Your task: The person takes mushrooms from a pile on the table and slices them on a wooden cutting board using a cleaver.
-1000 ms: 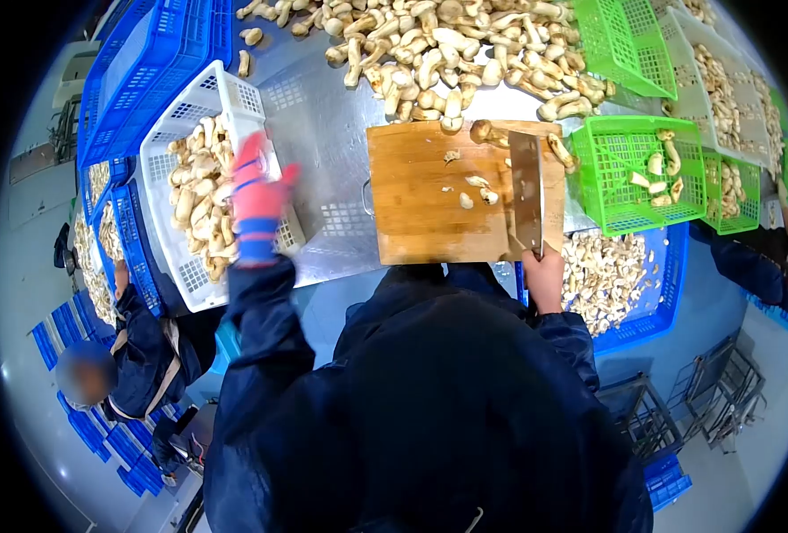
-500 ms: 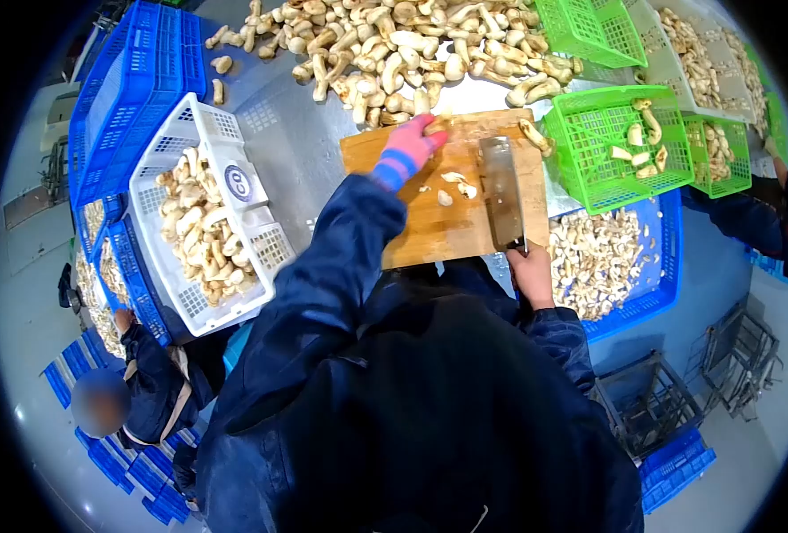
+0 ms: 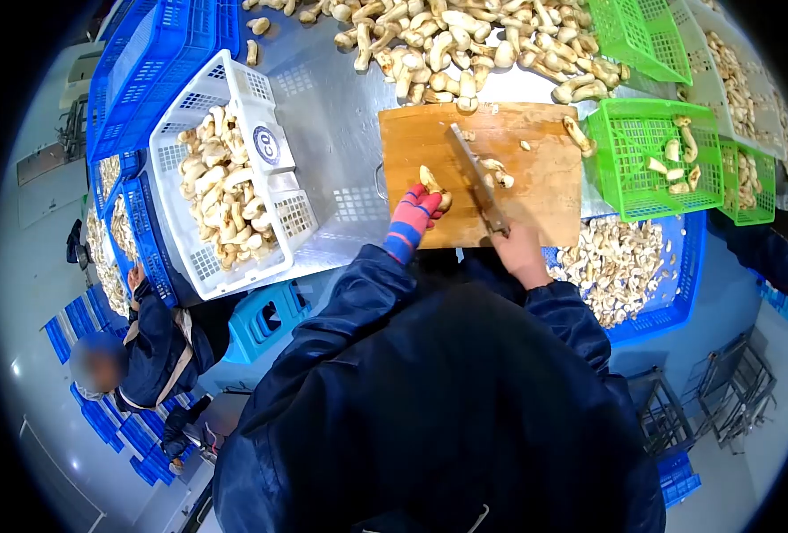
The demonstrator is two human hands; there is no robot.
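Note:
My left hand [image 3: 412, 216], in a pink and blue striped glove, grips a mushroom [image 3: 430, 182] over the left part of the wooden cutting board [image 3: 545, 200]. In my right hand [image 3: 520, 254] is the handle of a cleaver [image 3: 477, 174]. Its blade stands edge-down across the board, pointing away from me and leaning left. Right beside the blade lie pale mushroom trimmings [image 3: 499, 172]. One whole mushroom [image 3: 579, 135] rests at the board's right edge. Beyond the board, a big heap of mushrooms [image 3: 465, 44] covers part of the metal table [image 3: 323, 133].
At left stands a white crate [image 3: 283, 258] of mushrooms, near stacked blue crates [image 3: 159, 80]. A green basket [image 3: 625, 195] with several pieces is at right, above a blue tray [image 3: 687, 289] of trimmings. Another person [image 3: 159, 342] works at far left; a dark sleeve [image 3: 758, 240] shows at right.
My left hand has come back from the board's far edge with a mushroom. The cleaver has moved left, from lying flat to standing on edge. The view has shifted.

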